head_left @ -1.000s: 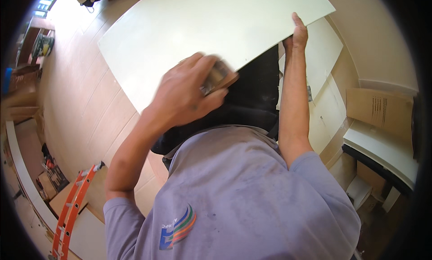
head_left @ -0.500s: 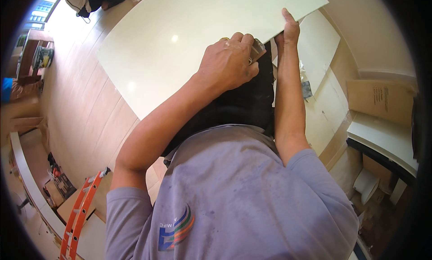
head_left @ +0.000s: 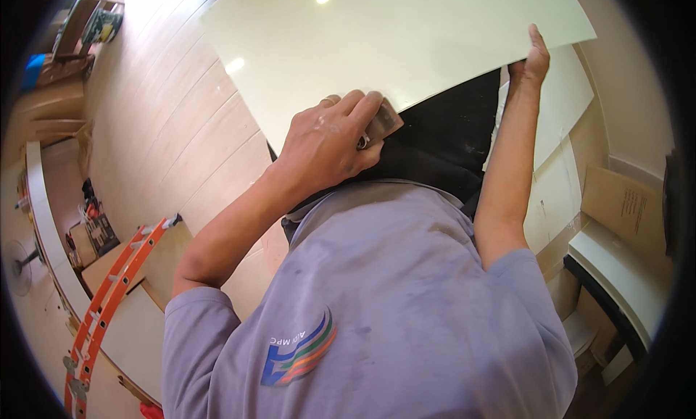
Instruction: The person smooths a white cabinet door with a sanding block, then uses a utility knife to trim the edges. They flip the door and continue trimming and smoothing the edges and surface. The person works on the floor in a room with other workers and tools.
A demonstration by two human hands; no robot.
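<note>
A large glossy white panel (head_left: 406, 42) lies tilted across the top of the view, its near edge over my black-clad lap. My left hand (head_left: 330, 133) is closed around a small brownish-grey block-shaped tool (head_left: 382, 123) at that near edge, toward the panel's left corner. The tool's underside is hidden, so its exact kind cannot be made out. Farther right, my right hand (head_left: 533, 60) grips the same edge, thumb up along the top face and fingers hidden beneath.
An orange ladder (head_left: 109, 296) lies at lower left beside a long white-edged board (head_left: 54, 230). Another white panel (head_left: 562, 122) is on the floor at right, near a cardboard box (head_left: 620, 205). A green-and-black tool (head_left: 103, 26) sits at upper left.
My left hand with the block-shaped tool has slid left along the panel's edge, away from my right hand. My right hand keeps its grip. The whole view has shifted.
</note>
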